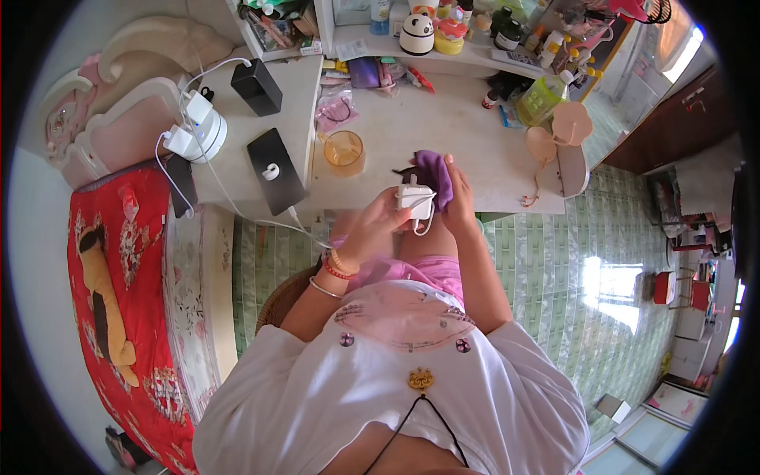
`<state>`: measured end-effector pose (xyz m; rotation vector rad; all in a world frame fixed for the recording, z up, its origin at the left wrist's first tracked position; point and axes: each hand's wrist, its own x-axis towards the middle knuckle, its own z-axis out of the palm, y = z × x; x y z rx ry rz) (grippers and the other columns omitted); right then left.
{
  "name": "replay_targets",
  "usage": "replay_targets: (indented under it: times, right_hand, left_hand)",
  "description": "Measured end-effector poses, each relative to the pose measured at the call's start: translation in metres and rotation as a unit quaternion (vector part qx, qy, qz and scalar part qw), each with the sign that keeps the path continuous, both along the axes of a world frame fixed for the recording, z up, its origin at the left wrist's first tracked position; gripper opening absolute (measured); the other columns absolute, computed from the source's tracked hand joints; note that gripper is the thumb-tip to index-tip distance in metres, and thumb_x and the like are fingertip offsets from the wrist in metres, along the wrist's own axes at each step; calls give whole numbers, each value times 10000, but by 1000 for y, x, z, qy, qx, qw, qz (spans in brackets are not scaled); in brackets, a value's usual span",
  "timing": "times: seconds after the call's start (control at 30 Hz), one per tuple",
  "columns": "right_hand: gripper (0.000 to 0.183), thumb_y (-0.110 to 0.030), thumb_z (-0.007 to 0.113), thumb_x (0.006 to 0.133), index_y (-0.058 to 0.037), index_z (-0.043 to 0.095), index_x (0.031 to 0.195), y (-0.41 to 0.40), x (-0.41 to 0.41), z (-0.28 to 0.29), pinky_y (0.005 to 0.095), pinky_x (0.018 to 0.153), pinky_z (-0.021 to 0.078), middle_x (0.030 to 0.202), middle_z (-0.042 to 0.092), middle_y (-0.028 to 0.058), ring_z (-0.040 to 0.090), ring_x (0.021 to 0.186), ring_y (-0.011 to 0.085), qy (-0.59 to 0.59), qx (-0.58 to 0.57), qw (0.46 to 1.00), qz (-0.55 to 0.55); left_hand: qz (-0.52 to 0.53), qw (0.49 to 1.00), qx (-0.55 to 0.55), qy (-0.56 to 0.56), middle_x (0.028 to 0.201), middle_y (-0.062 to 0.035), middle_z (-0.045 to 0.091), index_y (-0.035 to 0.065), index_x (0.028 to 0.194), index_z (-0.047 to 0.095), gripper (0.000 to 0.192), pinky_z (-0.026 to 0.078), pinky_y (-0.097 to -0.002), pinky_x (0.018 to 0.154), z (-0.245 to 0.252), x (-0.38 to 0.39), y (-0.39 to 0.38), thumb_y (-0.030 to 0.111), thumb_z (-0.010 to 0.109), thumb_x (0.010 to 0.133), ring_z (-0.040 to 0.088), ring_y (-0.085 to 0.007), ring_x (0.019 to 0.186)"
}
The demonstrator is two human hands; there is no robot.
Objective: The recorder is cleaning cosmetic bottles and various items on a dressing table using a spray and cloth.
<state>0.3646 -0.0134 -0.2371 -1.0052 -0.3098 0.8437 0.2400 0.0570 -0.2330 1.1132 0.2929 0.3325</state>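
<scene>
My left hand (380, 215) grips a white plug-in charger (415, 202) whose thin white cable is looped around it. The prongs point away from me, over the front edge of the white desk (409, 130). Beside it, my right hand (460, 193) holds a purple cloth (438, 173) with a dark part; some of it is hidden behind the charger. An amber glass mug (344, 153) stands on the desk to the left of both hands. Farther left lies a black smartphone (276, 172) with a white round grip on its back and a white cable plugged in.
On the left, a white round power strip (205, 133) carries plugged-in chargers near a black box-shaped device (256, 87). At the back are a panda figure (417, 34) and several bottles. A green spray bottle (543, 98) and a peach flower-shaped item (572, 123) sit at the right.
</scene>
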Motion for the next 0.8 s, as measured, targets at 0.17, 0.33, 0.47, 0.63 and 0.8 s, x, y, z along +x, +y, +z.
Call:
replay_targets:
  times: [0.17,0.33,0.47,0.63,0.8]
  right_hand:
    - [460,-441,401,853,2,521,890,-6,-24,4,248,633,428,786,546,82,517,682,138,-94,-201,972,-73]
    - [505,-476,348,858,4,506,851,2,-26,-6,259,636,444,779,547,102,537,675,159,-29,-196,972,-127]
    - [530,-473,299,864,16,500,901,8,-22,-22,293,662,472,824,571,136,572,725,206,45,-148,978,-143]
    - [494,-443,332,862,-3,509,999,7,-16,-24,365,771,451,924,569,127,562,822,242,328,82,940,-51]
    - [428,-366,291,904,-14,458,1081,9,-41,2,247,647,418,896,498,36,486,776,108,186,-48,978,-82]
  left_hand:
    - [101,933,346,-3,974,-211,490,-46,1124,304,396,419,-367,692,-11,8,-15,176,465,839,514,-337,885]
    - [147,878,448,86,905,-240,512,-38,1131,309,407,418,-390,659,-10,13,-30,179,474,829,520,-375,783]
    - [175,826,526,104,916,-223,509,-35,1105,347,386,413,-373,671,-22,14,-26,178,495,820,520,-346,802]
    - [254,878,395,-94,1012,-193,473,-31,1050,399,359,378,-345,768,-19,23,-6,127,558,770,479,-323,899]
    - [267,781,564,15,1082,-180,442,-26,1121,367,457,268,-397,875,-22,21,-4,64,559,717,409,-328,1007]
